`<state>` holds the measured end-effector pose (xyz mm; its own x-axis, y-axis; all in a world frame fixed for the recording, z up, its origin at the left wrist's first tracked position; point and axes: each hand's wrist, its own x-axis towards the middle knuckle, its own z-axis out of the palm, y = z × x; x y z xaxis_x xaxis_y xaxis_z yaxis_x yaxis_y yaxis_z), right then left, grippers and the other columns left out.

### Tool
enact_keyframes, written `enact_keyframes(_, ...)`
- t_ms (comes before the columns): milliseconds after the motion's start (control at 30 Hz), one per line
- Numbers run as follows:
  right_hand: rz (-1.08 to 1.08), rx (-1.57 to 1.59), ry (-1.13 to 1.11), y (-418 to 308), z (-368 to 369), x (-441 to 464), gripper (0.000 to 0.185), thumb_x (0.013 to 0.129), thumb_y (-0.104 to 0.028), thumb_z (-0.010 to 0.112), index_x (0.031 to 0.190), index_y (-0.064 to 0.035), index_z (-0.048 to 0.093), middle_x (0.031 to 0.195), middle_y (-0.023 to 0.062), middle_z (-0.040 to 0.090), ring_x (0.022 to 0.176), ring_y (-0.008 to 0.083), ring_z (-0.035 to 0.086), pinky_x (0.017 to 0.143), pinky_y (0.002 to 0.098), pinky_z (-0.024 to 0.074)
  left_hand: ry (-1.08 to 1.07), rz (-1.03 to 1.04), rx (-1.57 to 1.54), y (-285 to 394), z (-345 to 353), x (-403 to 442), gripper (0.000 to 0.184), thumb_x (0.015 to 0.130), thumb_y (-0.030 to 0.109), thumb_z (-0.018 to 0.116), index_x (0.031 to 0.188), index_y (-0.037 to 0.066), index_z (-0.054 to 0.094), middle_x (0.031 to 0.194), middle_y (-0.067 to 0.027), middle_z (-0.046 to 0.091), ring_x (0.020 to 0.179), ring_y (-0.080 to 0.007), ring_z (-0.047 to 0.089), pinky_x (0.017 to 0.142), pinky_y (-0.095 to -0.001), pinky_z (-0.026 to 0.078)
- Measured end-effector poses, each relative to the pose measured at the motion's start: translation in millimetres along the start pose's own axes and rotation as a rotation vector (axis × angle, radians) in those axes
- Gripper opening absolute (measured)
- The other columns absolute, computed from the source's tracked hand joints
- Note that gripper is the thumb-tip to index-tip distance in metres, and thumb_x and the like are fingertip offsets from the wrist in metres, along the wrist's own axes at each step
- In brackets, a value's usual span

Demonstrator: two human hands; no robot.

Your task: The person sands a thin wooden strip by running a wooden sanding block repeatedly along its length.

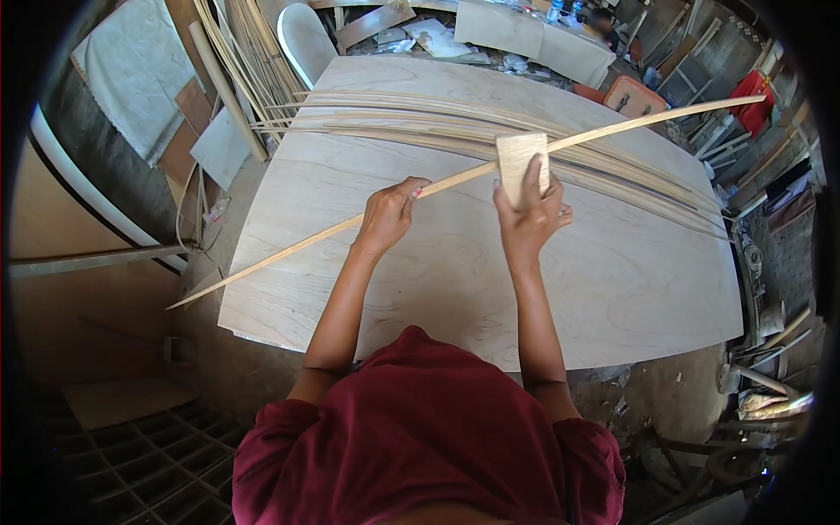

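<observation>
Left hand (388, 214) had the long wood strip (459, 178); right hand (534, 213) had a wooden block (511, 157) over it.
Strip ran diagonally, lower left of frame to upper right, both ends past the edges of the pale tabletop (455, 289). Left fingers were curled closed around it, left of center. Right thumb and fingers were spread along the block, gripping it, just right of center; block covered part of the strip, contact under it couldn't be told. Bundle of thin strips (612, 175) lay across the upper half of the tabletop, passing behind the block. White chair (306, 39) stood at upper left, beyond the tabletop edge.
</observation>
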<state>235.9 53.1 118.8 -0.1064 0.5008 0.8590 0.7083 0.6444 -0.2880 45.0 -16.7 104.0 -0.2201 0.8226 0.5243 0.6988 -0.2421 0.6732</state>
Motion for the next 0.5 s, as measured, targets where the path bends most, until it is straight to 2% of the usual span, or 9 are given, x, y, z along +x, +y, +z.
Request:
enact_keyframes(33,0.067,0.008,0.003,2,-2,5,0.070,0.066,-0.025,0.076,0.130,-0.0114,0.050,0.110,0.0159,0.053,0.099,0.0232,0.049,0.079,0.0393,0.0229,0.004,0.009,0.015,2,0,0,0.017,0.085,0.005,0.055,0.100,0.007,0.061,0.086,-0.0161,0.065,0.078,-0.0329,0.062,0.067,-0.0376,0.050)
enact_keyframes(100,0.028,-0.023,0.034,1,0,4,0.070,0.068,-0.026,0.076,0.131,-0.0103,0.049,0.108,0.0160,0.054,0.098,0.0227,0.050,0.076,0.0381,0.0227,0.000,0.007,0.022,1,0,1,0.015,0.086,0.008,0.055,0.100,0.007,0.061,0.085,-0.0164,0.065,0.077,-0.0332,0.062,0.066,-0.0375,0.049)
enact_keyframes(233,0.014,0.006,-0.025,-20,8,-24,0.072,0.065,-0.027,0.075,0.131,-0.0158,0.049,0.108,0.0157,0.051,0.101,0.0252,0.048,0.079,0.0449,0.0248,-0.033,-0.058,0.056,3,1,3,0.014,0.086,0.010,0.056,0.099,0.006,0.062,0.084,-0.0167,0.065,0.075,-0.0340,0.062,0.064,-0.0376,0.049)
enact_keyframes(300,-0.092,0.004,-0.228,-28,15,-41,0.073,0.064,-0.027,0.075,0.131,-0.0179,0.049,0.110,0.0154,0.050,0.102,0.0255,0.048,0.081,0.0489,0.0251,-0.032,-0.050,0.067,-6,4,1,0.014,0.086,0.010,0.056,0.099,0.006,0.061,0.084,-0.0166,0.065,0.075,-0.0343,0.061,0.064,-0.0379,0.048)
enact_keyframes(333,-0.078,0.006,-0.270,-28,15,-44,0.073,0.064,-0.027,0.076,0.131,-0.0198,0.049,0.112,0.0141,0.049,0.102,0.0245,0.048,0.083,0.0519,0.0241,-0.030,-0.044,0.076,-9,5,0,0.014,0.086,0.011,0.057,0.098,0.005,0.061,0.084,-0.0166,0.065,0.074,-0.0346,0.061,0.064,-0.0381,0.048)
enact_keyframes(467,-0.110,-0.037,-0.163,-10,6,-24,0.073,0.064,-0.027,0.076,0.131,-0.0188,0.049,0.110,0.0145,0.050,0.102,0.0238,0.048,0.082,0.0498,0.0242,0.005,0.016,0.045,-3,2,-5,0.015,0.084,0.012,0.059,0.098,0.004,0.061,0.081,-0.0158,0.065,0.069,-0.0323,0.061,0.062,-0.0367,0.048)
enact_keyframes(500,-0.033,-0.019,-0.113,-3,2,-15,0.073,0.064,-0.027,0.076,0.131,-0.0182,0.049,0.109,0.0146,0.050,0.102,0.0234,0.048,0.081,0.0482,0.0241,-0.032,-0.028,0.030,6,-3,-4,0.016,0.084,0.012,0.060,0.098,0.004,0.061,0.080,-0.0152,0.064,0.066,-0.0308,0.061,0.060,-0.0358,0.048)
